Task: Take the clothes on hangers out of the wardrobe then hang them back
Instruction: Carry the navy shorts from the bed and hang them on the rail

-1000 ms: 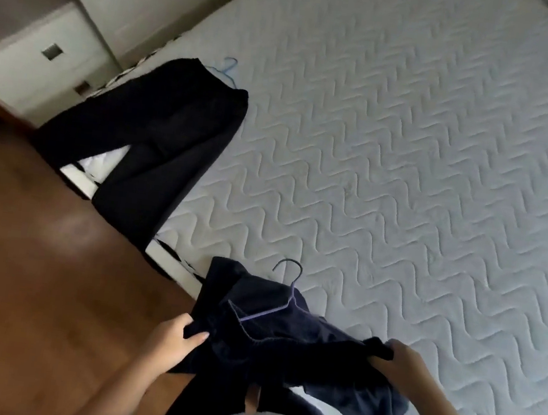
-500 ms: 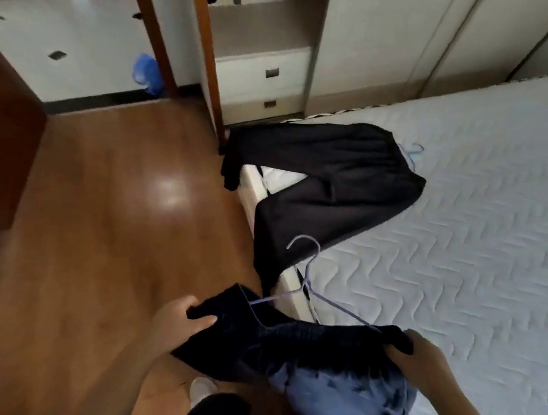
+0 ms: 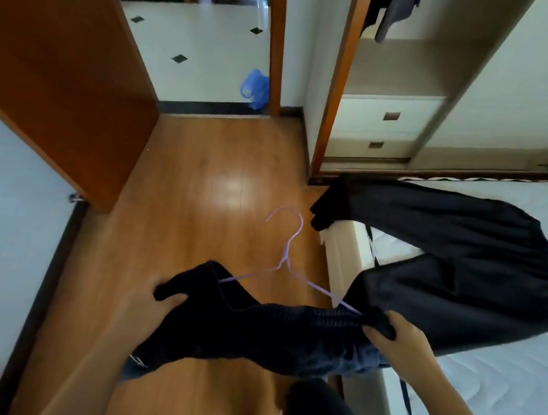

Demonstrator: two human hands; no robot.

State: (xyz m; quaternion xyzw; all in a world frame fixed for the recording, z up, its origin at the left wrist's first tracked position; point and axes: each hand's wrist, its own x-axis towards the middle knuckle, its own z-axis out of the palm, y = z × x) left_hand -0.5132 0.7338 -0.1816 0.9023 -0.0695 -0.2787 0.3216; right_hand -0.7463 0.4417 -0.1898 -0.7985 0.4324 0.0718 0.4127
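Navy cloth fills your grip: your left hand (image 3: pixel 157 300) has its fingers curled round one end of the dark garment (image 3: pixel 250 328). It hangs above the wooden floor (image 3: pixel 200 181) on a lilac wire hanger (image 3: pixel 285 257) (hook pointing away from you), and your right hand (image 3: pixel 395 336) pinches the other end. Further right, the open wardrobe (image 3: pixel 403 68) shows a few hanging clothes (image 3: pixel 393 8) at its top, and black trousers (image 3: pixel 465 265) lie draped over the corner of the bed (image 3: pixel 502 390). Taking out looks largely done; I judge that hanging these two back is left.
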